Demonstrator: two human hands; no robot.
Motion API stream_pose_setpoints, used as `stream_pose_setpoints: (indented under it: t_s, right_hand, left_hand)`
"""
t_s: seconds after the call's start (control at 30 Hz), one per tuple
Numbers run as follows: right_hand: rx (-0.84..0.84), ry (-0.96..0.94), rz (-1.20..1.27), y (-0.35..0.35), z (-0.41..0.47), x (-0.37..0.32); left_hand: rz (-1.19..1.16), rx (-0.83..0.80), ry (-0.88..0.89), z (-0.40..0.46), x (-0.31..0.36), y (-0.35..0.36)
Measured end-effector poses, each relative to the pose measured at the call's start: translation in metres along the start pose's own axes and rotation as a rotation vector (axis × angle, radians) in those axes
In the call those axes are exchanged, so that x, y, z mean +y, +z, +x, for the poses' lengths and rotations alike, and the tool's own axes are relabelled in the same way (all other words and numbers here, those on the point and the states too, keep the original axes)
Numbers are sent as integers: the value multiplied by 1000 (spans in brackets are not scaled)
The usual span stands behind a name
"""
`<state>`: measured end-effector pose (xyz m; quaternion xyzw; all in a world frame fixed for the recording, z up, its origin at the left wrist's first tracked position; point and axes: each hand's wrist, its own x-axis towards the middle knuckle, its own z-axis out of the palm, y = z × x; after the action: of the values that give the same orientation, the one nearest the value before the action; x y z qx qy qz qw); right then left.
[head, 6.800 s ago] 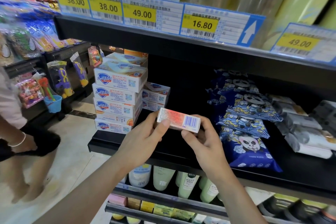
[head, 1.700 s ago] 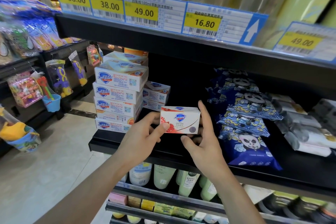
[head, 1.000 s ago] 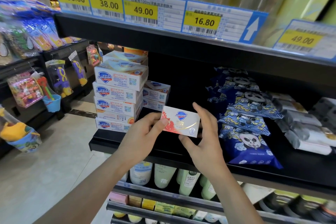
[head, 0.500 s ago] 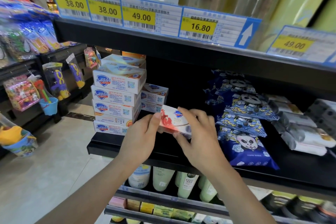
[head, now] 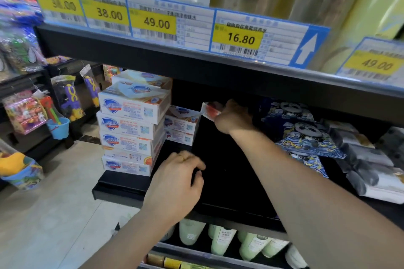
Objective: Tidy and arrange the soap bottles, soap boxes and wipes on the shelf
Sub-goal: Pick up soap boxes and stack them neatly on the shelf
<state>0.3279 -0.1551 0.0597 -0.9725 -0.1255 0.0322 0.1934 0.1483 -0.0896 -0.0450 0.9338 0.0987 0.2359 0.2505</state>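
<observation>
Right hand (head: 232, 117) is gripping a red soap box (head: 211, 111) deep inside the shelf (head: 122, 185). Left hand (head: 177, 183) is hovering loosely curled, holding nothing.

red-and-white soap box (head: 210, 110) | gripped in the right hand (head: 234, 117), tilted, deep in the shelf | short stack of white soap boxes (head: 181, 125) lay just left of that hand | tall stack of white soap boxes (head: 131, 129) stood above-left of the left hand (head: 177, 183) | blue panda wipes packs (head: 299, 135) lay right of the right hand
</observation>
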Motion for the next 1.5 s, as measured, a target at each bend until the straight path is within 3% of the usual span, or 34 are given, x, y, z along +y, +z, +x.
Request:
stream_pose_setpoints:
  t_s: [0.27,0.5,0.7,1.03,1.17,1.3,1.43,1.5]
  right_hand:
    - [-119,-68,-53,19,42,-10]
    - [43,-131,-60,35,53,-2]
    - [49,-198,-3,41,65,8]
    - [106,-145,-27,41,60,0]
    - [225,-367,184,18,33,-14]
    - [-29,-546,332,2,0,-21]
    - [-123,-642,-9,5,-12,-18]
    - [-134,-642,-41,10,-12,-16]
  left_hand:
    - [6,53,2,-2,-2,2]
    - [19,65,1,-2,-3,3]
    - [17,59,34,-1,-4,2]
    - [47,60,36,-3,-3,6]
    - [54,46,28,-4,-1,3]
    - [1,58,22,-4,2,-1]
    - [-67,111,51,-6,9,-13]
    - [-58,123,59,-6,12,-19]
